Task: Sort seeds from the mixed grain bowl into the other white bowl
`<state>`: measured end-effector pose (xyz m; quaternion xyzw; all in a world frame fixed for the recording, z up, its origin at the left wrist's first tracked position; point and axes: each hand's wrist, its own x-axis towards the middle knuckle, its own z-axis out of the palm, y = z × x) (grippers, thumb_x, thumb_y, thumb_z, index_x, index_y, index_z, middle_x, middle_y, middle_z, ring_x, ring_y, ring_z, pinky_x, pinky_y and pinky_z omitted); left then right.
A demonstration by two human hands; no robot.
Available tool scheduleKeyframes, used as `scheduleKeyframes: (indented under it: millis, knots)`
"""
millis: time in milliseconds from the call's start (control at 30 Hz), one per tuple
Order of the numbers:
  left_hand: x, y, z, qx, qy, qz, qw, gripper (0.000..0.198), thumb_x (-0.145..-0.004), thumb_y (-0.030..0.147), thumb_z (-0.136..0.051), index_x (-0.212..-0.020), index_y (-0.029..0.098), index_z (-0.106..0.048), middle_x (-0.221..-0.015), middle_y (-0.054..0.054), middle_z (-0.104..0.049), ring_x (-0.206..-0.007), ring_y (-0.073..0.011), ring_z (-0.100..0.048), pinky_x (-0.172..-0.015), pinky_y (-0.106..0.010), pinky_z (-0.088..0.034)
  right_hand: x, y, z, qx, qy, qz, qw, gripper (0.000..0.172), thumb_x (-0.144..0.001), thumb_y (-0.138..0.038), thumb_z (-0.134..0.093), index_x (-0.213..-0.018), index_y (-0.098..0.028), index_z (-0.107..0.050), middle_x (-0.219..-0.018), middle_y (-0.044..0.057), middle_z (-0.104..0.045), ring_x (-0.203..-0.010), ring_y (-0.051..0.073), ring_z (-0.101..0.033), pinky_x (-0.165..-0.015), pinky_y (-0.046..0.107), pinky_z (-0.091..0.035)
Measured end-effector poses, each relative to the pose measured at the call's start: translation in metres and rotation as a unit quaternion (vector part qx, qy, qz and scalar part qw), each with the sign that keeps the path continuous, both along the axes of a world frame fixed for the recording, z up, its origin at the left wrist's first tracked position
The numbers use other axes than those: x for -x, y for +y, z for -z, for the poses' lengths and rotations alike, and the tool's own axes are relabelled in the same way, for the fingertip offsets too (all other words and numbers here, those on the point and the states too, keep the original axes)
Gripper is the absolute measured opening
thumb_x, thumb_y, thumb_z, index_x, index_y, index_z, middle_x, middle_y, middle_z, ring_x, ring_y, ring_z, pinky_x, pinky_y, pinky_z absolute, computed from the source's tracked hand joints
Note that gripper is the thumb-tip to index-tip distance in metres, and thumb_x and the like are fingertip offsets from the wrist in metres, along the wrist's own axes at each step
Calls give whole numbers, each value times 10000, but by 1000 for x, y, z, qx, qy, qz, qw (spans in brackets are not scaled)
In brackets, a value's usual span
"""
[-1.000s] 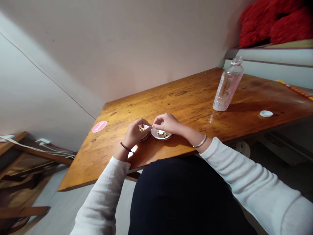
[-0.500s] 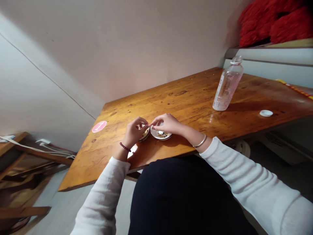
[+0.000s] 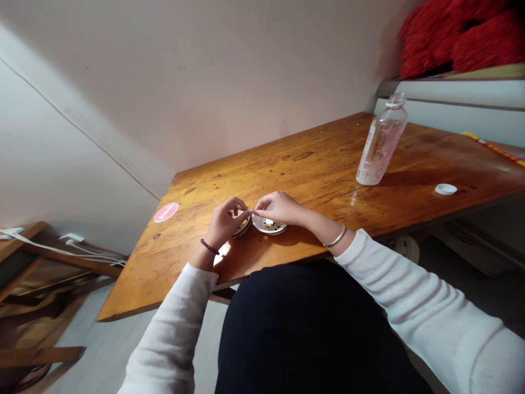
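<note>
Two small bowls stand side by side near the front edge of the wooden table. The left bowl, partly covered by my left hand, holds small light and dark pieces. In the right bowl lie more such pieces and something white; my right hand is over its back rim. My fingertips meet in a pinch above the gap between the bowls. Whatever they hold is too small to make out. A dark bead bracelet circles my left wrist, a metal bangle my right.
An uncapped clear bottle stands on the wooden table, with a white cap to its right. A pink round sticker marks the left side. Behind on the right is a red fluffy thing; cables run at left.
The fingers of my right hand have closed a little more toward the left fingertips. The bowls and bottle have not moved.
</note>
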<state>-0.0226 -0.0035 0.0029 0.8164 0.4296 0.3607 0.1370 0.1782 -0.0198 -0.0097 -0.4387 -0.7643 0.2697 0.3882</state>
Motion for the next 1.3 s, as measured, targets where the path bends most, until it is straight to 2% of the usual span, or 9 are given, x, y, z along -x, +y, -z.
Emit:
scheduleKeyframes:
  millis: [67,200,300,400,533,900,1033,1133,1300]
  knots:
    - [1,0,-2,-16,23,-34,999,269,-791,450,-633,-762,184,-602,-686,0,-640,-586,-104,-543,-544,-211,-383,0,0,0,-7,5,4,1000,150,-803,-321,-653,-826,-198,-736,-822,20,-737,-772,144,-668,-707,226,-465]
    - [8,3,-6,-18,151,-194,969,310,-868,482,-504,-841,214,-657,-748,-31,-696,-658,-162,-607,-578,-245,-386,1,2,2,-14,20,18,1000,127,-792,-295,-661,-825,-197,-735,-813,15,-737,-760,141,-669,-706,229,-468]
    - [11,2,-8,19,262,-231,937,301,-846,480,-516,-849,240,-698,-835,-52,-730,-740,-215,-646,-599,-269,-400,1,3,3,-13,29,26,999,125,-785,-277,-665,-840,-192,-737,-829,24,-739,-771,147,-672,-715,234,-476]
    - [11,-1,-11,45,304,-209,928,341,-821,525,-518,-836,256,-729,-863,-59,-738,-776,-231,-656,-606,-271,-408,2,5,4,-12,37,28,999,131,-780,-262,-665,-863,-193,-739,-846,25,-740,-778,147,-672,-741,238,-484]
    - [11,-3,-13,86,303,-166,935,358,-778,557,-555,-853,264,-747,-858,-41,-743,-758,-209,-657,-598,-249,-407,2,5,5,-21,39,28,999,136,-777,-262,-662,-864,-196,-743,-846,24,-737,-774,143,-664,-746,236,-481]
    - [25,12,2,28,206,-75,975,208,-746,428,-646,-777,239,-727,-735,-34,-727,-599,-175,-617,-500,-232,-380,1,6,6,-22,21,60,998,137,-746,-273,-665,-817,-182,-739,-728,12,-695,-693,126,-609,-652,221,-422]
    - [20,11,1,15,160,-65,985,189,-767,392,-644,-824,233,-729,-786,-27,-734,-664,-169,-630,-587,-236,-433,1,4,4,-31,16,57,998,122,-741,-259,-660,-792,-171,-727,-714,7,-682,-676,115,-595,-635,214,-405]
    - [15,8,1,19,136,-24,990,158,-796,361,-627,-841,245,-724,-857,-4,-739,-747,-162,-650,-693,-241,-462,0,3,3,-33,14,45,998,114,-748,-254,-652,-786,-171,-720,-732,7,-691,-686,113,-604,-640,210,-410]
    - [9,3,-1,3,148,-20,989,186,-819,372,-607,-857,232,-723,-881,-19,-736,-809,-188,-645,-755,-277,-471,0,0,0,-24,5,26,999,132,-766,-269,-649,-817,-173,-724,-756,14,-708,-694,117,-621,-664,212,-431]
